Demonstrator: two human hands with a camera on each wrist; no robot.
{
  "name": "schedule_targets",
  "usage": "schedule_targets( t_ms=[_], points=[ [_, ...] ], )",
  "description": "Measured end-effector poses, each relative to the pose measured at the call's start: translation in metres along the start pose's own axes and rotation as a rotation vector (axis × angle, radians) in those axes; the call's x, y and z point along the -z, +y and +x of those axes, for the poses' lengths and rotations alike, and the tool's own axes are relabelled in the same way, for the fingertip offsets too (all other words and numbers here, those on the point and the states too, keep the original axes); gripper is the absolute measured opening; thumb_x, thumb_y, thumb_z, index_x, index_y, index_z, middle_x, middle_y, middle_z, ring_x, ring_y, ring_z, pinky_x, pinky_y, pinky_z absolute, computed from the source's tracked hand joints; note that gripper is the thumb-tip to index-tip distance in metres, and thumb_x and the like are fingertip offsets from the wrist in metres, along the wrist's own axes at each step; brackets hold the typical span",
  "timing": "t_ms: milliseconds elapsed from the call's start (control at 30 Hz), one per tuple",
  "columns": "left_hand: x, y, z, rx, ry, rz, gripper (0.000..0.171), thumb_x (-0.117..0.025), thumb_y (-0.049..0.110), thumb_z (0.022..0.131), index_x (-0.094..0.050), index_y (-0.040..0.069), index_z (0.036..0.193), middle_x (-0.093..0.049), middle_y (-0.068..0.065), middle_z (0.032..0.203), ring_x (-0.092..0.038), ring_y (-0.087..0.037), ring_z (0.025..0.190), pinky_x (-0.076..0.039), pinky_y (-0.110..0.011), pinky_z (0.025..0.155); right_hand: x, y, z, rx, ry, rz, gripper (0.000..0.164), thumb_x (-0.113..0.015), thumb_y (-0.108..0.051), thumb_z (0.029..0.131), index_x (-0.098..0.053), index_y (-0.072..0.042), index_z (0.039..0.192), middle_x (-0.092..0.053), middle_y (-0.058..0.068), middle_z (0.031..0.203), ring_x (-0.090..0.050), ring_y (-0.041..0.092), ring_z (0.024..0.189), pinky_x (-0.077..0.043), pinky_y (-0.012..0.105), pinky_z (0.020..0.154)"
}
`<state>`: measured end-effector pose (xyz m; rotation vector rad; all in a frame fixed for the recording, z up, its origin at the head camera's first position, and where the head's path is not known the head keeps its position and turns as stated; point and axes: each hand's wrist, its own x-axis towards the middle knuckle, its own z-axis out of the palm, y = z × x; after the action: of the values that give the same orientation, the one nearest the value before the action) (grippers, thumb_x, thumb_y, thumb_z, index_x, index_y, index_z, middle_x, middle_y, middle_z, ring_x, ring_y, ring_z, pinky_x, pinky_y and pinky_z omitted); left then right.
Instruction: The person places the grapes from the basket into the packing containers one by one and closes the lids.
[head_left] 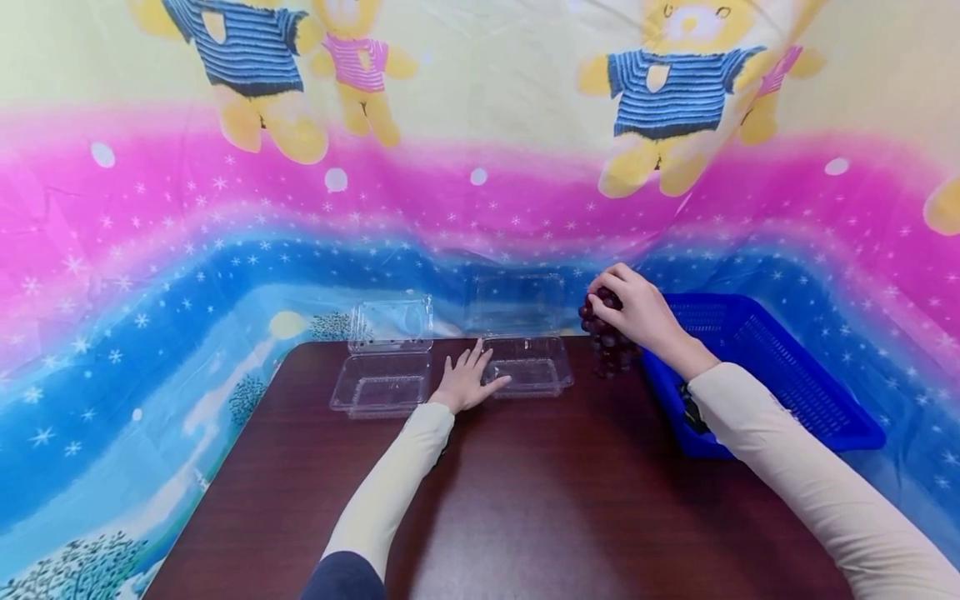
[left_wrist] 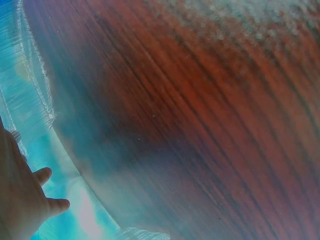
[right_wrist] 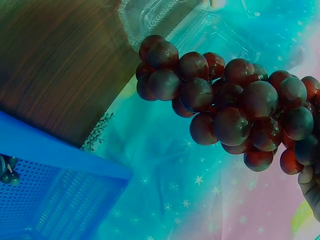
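From my right hand [head_left: 637,312] hangs a bunch of dark red grapes [head_left: 611,346], gripped at its upper end. The bunch is in the air between a clear hinged box and a blue basket; the right wrist view has the grapes [right_wrist: 245,107] close up, with only a fingertip [right_wrist: 306,175] at the edge. My left hand [head_left: 463,379], fingers spread, is at the left side of the right-hand clear plastic box [head_left: 525,385], whose lid [head_left: 517,302] stands raised behind it. In the left wrist view my left hand [left_wrist: 22,192] shows at the lower left.
A second clear box [head_left: 381,396] with a raised lid stands to the left. The blue basket [head_left: 757,417] sits on the right, and dark grapes [right_wrist: 11,175] lie inside it in the right wrist view. A printed cloth [head_left: 480,208] hangs behind the brown table [head_left: 525,500].
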<state>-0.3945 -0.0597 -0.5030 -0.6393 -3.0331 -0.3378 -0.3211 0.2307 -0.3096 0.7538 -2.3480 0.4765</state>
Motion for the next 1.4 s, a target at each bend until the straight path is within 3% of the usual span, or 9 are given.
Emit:
schedule_targets(
  t_ms=[233,933,1400],
  points=[
    [0.002,0.002,-0.001,0.017,-0.023,0.009,0.086,-0.024,0.077,0.083,-0.015,0.024,0.15,0.0,-0.001,0.157,-0.015,-0.027,0.142,-0.009,-0.06,0.11,-0.004,-0.003,0.004,0.026,0.007,-0.002,0.006,-0.063,-0.016,0.087,-0.065,-0.013,0.093,-0.055,0.004,0.096,-0.052,0.016,0.077,-0.045,0.034,0.064],
    [0.003,0.001,-0.002,0.004,-0.006,0.014,0.087,-0.022,0.078,0.083,-0.018,0.022,0.15,-0.003,-0.002,0.157,-0.017,-0.028,0.141,-0.011,-0.061,0.109,-0.015,-0.009,0.014,0.076,0.021,0.008,0.007,-0.064,-0.014,0.086,-0.065,-0.011,0.092,-0.056,0.006,0.096,-0.053,0.019,0.078,-0.046,0.037,0.065],
    [0.004,0.003,-0.002,0.009,-0.003,0.025,0.087,-0.021,0.078,0.083,-0.017,0.023,0.15,-0.004,-0.002,0.157,-0.019,-0.028,0.141,-0.012,-0.06,0.109,-0.021,-0.014,0.02,0.052,0.001,0.019,0.009,-0.063,-0.015,0.087,-0.065,-0.011,0.095,-0.055,0.005,0.097,-0.052,0.019,0.077,-0.045,0.037,0.065]
  ],
)
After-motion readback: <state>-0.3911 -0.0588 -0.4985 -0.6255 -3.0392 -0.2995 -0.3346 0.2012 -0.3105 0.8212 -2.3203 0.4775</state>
